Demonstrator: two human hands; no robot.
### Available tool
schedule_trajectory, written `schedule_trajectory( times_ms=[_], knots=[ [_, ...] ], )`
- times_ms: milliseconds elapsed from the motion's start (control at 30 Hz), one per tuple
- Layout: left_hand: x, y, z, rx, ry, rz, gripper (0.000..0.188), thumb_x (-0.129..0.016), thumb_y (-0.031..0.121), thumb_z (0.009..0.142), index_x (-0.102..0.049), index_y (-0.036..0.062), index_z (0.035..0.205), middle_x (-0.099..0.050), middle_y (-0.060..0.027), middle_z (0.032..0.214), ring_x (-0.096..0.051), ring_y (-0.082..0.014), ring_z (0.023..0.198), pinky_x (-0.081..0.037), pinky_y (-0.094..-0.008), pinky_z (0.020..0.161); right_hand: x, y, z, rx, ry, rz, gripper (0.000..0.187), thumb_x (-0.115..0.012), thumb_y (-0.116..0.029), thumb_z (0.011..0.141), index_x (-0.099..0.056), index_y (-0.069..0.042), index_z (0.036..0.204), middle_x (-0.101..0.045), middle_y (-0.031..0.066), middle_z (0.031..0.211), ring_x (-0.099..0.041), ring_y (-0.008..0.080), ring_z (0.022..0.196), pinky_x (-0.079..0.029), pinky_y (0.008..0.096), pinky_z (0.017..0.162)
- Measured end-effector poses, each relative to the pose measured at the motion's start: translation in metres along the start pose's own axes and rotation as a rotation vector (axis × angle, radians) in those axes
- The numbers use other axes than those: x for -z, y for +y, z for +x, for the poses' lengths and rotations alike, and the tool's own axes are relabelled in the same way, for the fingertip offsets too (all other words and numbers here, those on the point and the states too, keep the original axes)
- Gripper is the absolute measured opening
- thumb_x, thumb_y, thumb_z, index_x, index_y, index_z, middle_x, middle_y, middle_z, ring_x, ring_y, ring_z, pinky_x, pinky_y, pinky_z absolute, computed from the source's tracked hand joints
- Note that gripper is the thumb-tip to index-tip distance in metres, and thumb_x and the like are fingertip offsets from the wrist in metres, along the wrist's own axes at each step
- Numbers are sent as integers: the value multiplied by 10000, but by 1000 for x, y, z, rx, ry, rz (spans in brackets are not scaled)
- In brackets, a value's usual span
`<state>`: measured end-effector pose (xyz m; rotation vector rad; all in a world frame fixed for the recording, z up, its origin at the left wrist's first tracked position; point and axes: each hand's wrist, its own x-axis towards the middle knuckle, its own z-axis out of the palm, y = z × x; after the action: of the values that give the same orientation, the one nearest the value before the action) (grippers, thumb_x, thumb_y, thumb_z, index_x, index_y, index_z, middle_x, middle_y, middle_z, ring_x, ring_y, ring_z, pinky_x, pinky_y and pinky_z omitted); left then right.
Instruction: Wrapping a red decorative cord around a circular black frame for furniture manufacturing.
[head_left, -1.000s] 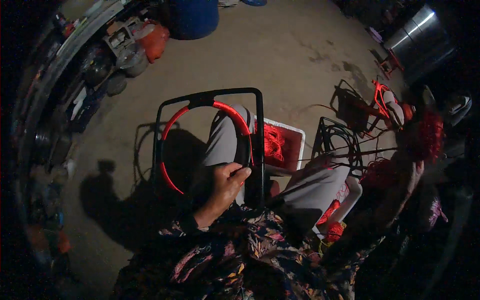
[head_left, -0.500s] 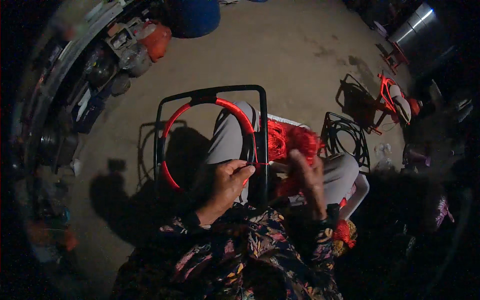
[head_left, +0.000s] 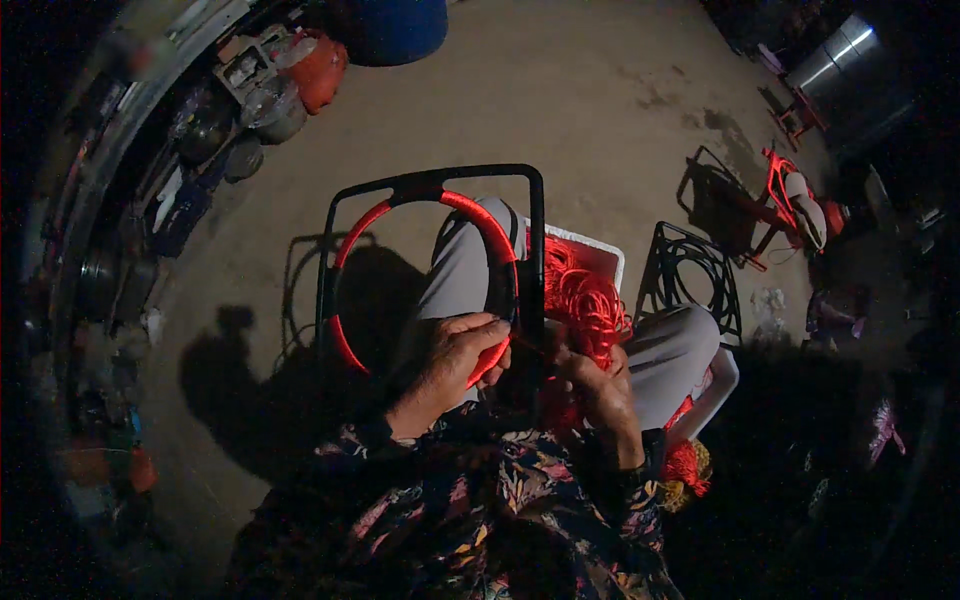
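Observation:
A black frame [head_left: 538, 230] stands over my lap, with a round ring [head_left: 348, 240] fixed inside it. Red cord covers much of the ring, while black stretches show at the top and right side. My left hand [head_left: 450, 368] is closed around the ring's lower right, thumb on top. Just right of the frame, my right hand [head_left: 600, 392] is closed on a strand of red cord; a thin length seems to run from it toward the ring. Behind that hand, loose red cord [head_left: 590, 305] lies heaped in a white-rimmed box [head_left: 600, 248] between my knees.
Another black frame [head_left: 690, 270] leans beyond my right knee. Farther right are a red stool-like piece [head_left: 780, 195] and a metallic cylinder [head_left: 840, 60]. A blue barrel [head_left: 400, 30] stands at the back, and bags and pots [head_left: 275, 105] line the left wall.
My right hand has come down and nearer to me from over the cord heap, uncovering more of the box. My left hand has shifted its grip slightly on the ring.

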<state>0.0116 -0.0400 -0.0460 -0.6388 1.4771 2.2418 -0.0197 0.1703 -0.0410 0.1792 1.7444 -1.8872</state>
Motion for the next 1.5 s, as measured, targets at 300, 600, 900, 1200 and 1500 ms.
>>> schedule_trajectory(
  times_ms=[300,600,900,1200,1500],
  knots=[
    [15,-1,6,72,-210,-84,245,-519,233,937,-578,-1,898,-578,-82,641,-519,-153,461,-382,-273,392,31,-12,1,206,129,-205,305,-654,-197,861,-572,-44,1112,-643,30,866,-590,108,673,-475,243,577],
    [7,-6,0,18,-65,13,253,-573,273,908,-560,34,827,-533,-43,584,-463,-105,415,-336,-242,365,30,-34,-24,160,33,-332,454,-667,-222,856,-501,-53,1244,-639,71,974,-597,147,799,-481,286,708],
    [-6,17,5,-641,303,456,256,-596,208,888,-567,12,725,-522,-42,583,-468,-96,504,-368,-264,479,0,-32,-52,167,-160,-228,419,-660,-110,848,-486,-1,1213,-628,65,966,-561,136,884,-459,279,785],
    [-4,15,22,-997,439,740,217,-594,131,868,-547,-18,718,-464,-110,624,-457,-193,567,-366,-337,544,-33,-11,-25,353,-227,-756,297,-624,-81,812,-479,40,1042,-574,205,731,-557,339,658,-439,400,583],
    [-20,34,22,-1088,477,942,166,-568,96,857,-541,-19,740,-528,-188,688,-534,-371,631,-410,-424,558,-76,6,41,607,-34,-658,396,-627,-32,788,-443,43,1130,-595,252,752,-602,422,683,-471,460,561]
  ],
)
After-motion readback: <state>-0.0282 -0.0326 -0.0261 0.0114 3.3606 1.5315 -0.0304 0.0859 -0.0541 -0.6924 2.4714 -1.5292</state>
